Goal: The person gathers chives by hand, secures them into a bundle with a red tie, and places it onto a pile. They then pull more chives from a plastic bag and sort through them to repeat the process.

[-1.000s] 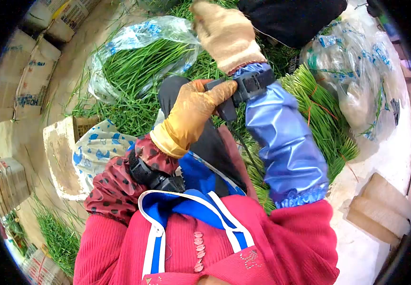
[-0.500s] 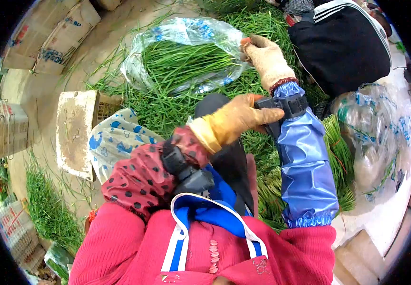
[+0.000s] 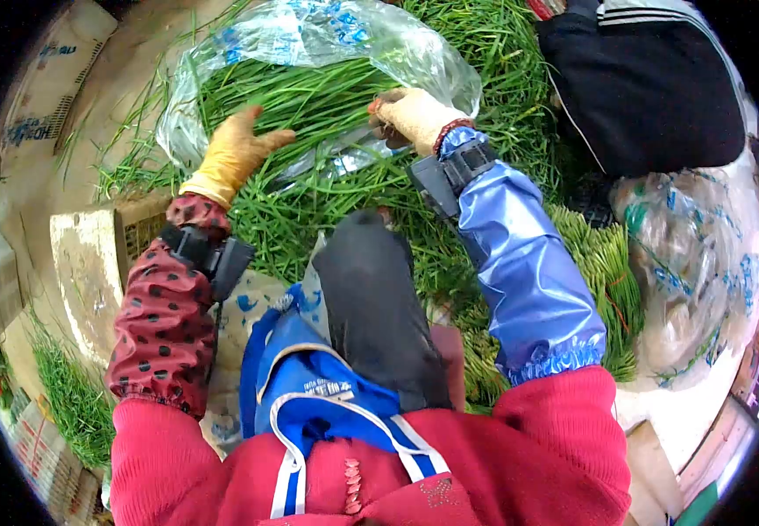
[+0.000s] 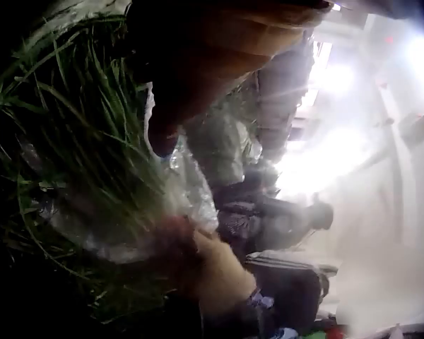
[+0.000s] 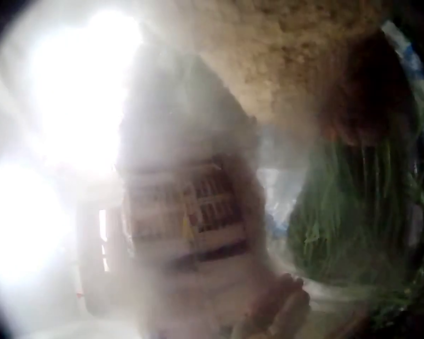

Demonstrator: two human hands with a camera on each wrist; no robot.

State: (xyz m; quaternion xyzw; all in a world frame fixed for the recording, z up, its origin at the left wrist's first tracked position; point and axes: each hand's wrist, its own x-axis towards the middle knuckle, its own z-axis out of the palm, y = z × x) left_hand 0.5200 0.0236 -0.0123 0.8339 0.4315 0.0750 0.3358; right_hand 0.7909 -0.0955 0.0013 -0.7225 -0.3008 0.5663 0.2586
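A clear plastic bag with blue print (image 3: 432, 57) lies around long green stalks (image 3: 309, 92). Over the near left side of these stalks is my yellow-gloved left hand (image 3: 235, 156), its thumb and fingers spread apart, holding nothing visible. My right hand (image 3: 419, 118), in a pale glove, is at the right end of the stalks with its fingers bent downward; whether they grip any stalks is hard to see. In the left wrist view, the right hand (image 4: 219, 272) is blurred beside the bag. The right wrist view shows the greens (image 5: 350, 212) below the right hand (image 5: 290, 63).
Loose greens (image 3: 309, 210) cover the floor around my knee (image 3: 371, 298). Tied bundles (image 3: 607, 280) and crumpled plastic bags (image 3: 686, 272) lie at the right, below a black garment with white stripes (image 3: 642, 96). At the left are a worn pale box (image 3: 86, 276) and printed cartons (image 3: 51, 88).
My left hand has let go of the black device on the right wrist and moved left to the stalks. My right hand has moved left and slightly down, over the bag's contents.
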